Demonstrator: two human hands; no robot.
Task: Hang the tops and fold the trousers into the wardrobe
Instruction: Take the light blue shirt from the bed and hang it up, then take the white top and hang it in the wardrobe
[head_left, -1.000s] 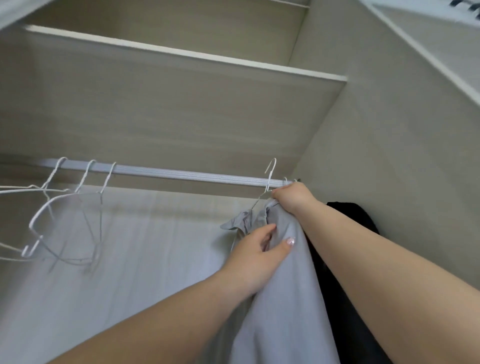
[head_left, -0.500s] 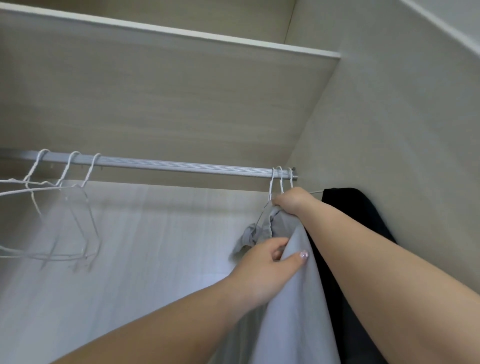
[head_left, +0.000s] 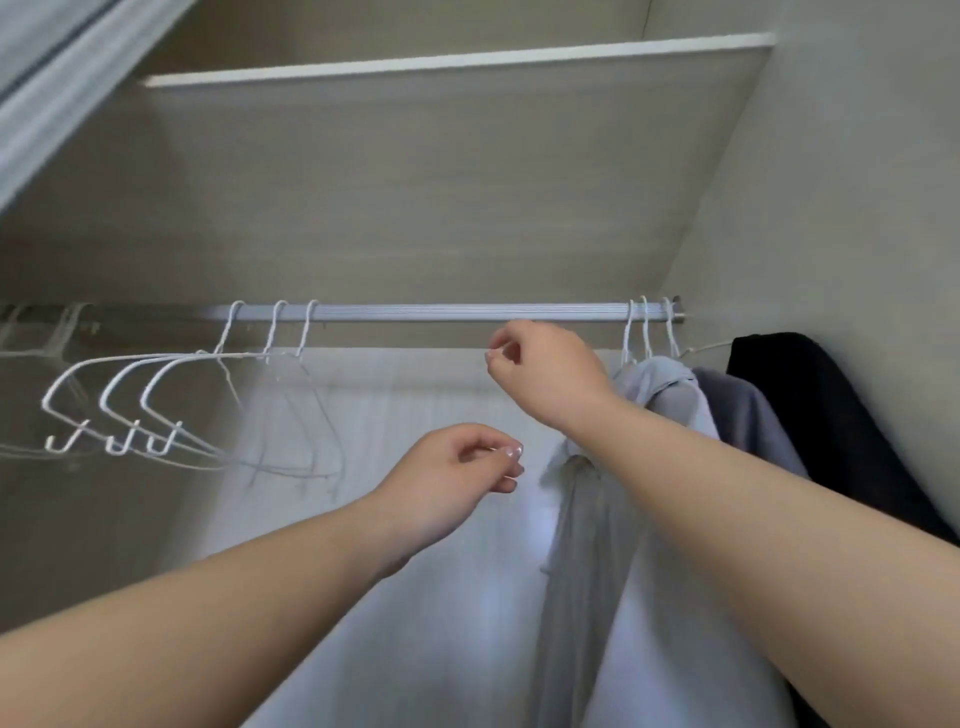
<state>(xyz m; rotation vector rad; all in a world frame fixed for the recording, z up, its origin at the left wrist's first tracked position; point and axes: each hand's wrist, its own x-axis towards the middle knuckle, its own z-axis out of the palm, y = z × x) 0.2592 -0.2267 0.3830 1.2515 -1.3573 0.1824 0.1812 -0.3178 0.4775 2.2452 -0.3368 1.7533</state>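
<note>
Looking up into the wardrobe (head_left: 810, 171), we see three tops hung at the right end of the rail (head_left: 467, 313): a pale grey shirt (head_left: 660, 384), a darker grey top (head_left: 753, 421) and a black top (head_left: 810, 395) against the side wall. Three empty white hangers (head_left: 171, 384) hang further left. Our right hand (head_left: 545, 369) hovers just below the rail, fingers loosely curled, holding nothing. Our left hand (head_left: 452, 478) floats lower, fingers likewise relaxed and empty. No trousers are in view.

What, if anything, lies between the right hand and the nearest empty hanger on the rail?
Nothing visible. The right hand hangs just below the rail, and only bare rail and open air separate it from the nearest empty hanger to its left.
</note>
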